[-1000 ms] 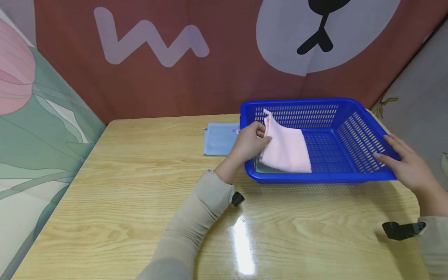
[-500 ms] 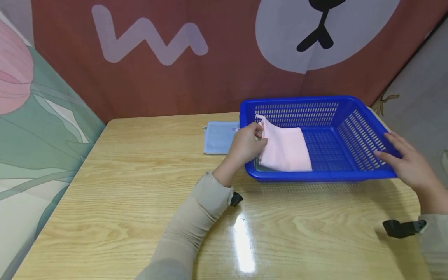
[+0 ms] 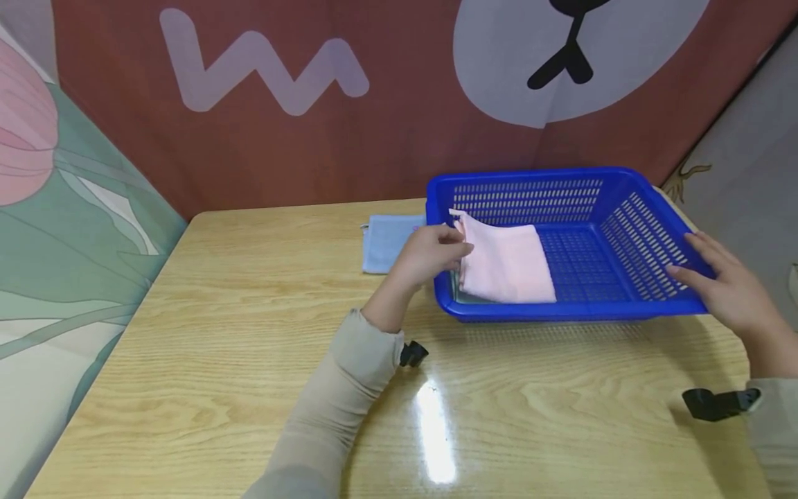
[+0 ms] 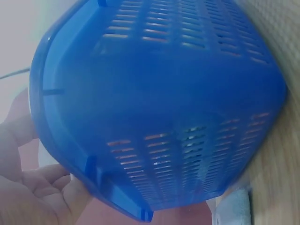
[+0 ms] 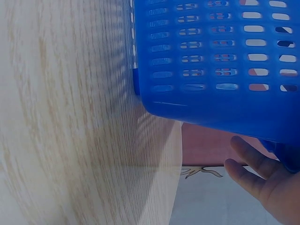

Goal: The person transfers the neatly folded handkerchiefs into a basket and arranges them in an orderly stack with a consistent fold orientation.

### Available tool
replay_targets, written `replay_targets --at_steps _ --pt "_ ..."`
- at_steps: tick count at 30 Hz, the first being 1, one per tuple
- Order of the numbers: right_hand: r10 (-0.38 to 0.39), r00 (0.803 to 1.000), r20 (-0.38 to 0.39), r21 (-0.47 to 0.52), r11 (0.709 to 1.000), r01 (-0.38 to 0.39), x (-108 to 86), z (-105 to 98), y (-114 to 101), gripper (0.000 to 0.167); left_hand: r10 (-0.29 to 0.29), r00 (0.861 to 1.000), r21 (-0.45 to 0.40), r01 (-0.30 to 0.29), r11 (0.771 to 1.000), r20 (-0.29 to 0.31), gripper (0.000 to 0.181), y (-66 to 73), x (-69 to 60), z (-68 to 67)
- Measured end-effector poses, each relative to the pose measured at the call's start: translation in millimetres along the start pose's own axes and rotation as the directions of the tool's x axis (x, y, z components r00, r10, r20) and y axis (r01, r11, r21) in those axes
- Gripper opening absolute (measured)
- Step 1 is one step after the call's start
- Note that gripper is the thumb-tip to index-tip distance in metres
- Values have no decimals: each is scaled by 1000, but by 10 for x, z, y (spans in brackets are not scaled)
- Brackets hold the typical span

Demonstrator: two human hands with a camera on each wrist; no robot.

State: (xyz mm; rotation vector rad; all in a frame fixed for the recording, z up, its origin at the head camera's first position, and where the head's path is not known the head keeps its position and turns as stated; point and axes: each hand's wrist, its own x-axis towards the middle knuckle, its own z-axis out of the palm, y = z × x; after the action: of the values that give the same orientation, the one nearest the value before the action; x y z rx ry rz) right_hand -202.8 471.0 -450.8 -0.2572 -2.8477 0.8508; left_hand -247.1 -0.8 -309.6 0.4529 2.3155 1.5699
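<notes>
A folded pink towel (image 3: 508,263) lies in the left part of the blue plastic basket (image 3: 586,311), over a pale green cloth of which only an edge shows. My left hand (image 3: 427,255) is over the basket's left rim, its loosely bent fingers at the towel's left edge. In the left wrist view, part of the left hand (image 4: 42,192) shows beyond the basket rim. With thumb inside and fingers outside, my right hand (image 3: 729,294) holds the right rim. The right wrist view shows fingers of the right hand (image 5: 272,185) beneath that rim.
A light blue cloth (image 3: 389,242) lies on the wooden table (image 3: 249,312), partly behind the basket's left end. A brown curtain (image 3: 262,152) with a printed pattern hangs along the table's back edge.
The pink towel's upper left corner has come down and leftward into the basket. My left hand has drawn back a little to the left from it. The right hand stays on the rim.
</notes>
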Motion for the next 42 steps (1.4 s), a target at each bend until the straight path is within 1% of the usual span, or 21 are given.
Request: replay_targets --at_steps 3,6,9,11,13,15,18,20,25,28,32,35,38,40,42 --pt "3 1000 -1 1 1000 -3 -3 -5 -2 68 -14 1000 -46 14 999 13 28 -3 -13 -13" --pt "2 1000 -2 -1 1000 -2 -3 0 1 69 -27 999 -61 28 998 28 31 -12 -29 -28" --pt "0 1000 -5 -2 1000 0 -5 -2 6 69 -25 999 -93 29 995 47 35 -23 -42 -36" --pt "5 1000 -3 -3 1000 -5 -6 -1 7 69 -12 998 -130 19 991 61 36 -39 -49 -47" --pt "11 1000 2 2 1000 -11 -10 2 4 69 0 997 -202 15 979 76 35 -61 -55 -65" --pt "16 1000 4 6 1000 -16 -11 2 1 69 5 996 -280 20 960 88 33 -84 -60 -89" --pt "17 1000 3 7 1000 -17 -13 0 -11 69 -16 996 -369 49 928 93 30 -123 -61 -128" --pt "18 1000 3 4 1000 -18 -12 -6 -22 69 -34 996 -395 66 916 88 28 -145 -61 -154" --pt "18 1000 5 3 1000 -18 -14 -10 -30 68 -77 995 -433 98 896 67 24 -175 -58 -210" --pt "19 1000 5 9 1000 -19 -11 -8 -30 68 -97 994 -435 109 894 48 25 -186 -50 -246" --pt "19 1000 5 11 1000 -19 -9 -4 -23 68 -105 994 -426 106 899 26 27 -221 -33 -295" --pt "16 1000 4 9 1000 -16 -9 -1 -15 68 -106 994 -439 105 892 23 26 -256 -19 -326" --pt "16 1000 2 10 1000 -16 -4 4 -7 68 -119 993 -455 116 883 22 22 -290 0 -352" --pt "17 1000 0 6 1000 -17 -3 3 -5 68 -128 992 -456 123 882 19 23 -308 16 -369" --pt "16 1000 -3 13 1000 -16 -7 5 -2 68 -135 991 -448 129 885 17 25 -326 37 -387"
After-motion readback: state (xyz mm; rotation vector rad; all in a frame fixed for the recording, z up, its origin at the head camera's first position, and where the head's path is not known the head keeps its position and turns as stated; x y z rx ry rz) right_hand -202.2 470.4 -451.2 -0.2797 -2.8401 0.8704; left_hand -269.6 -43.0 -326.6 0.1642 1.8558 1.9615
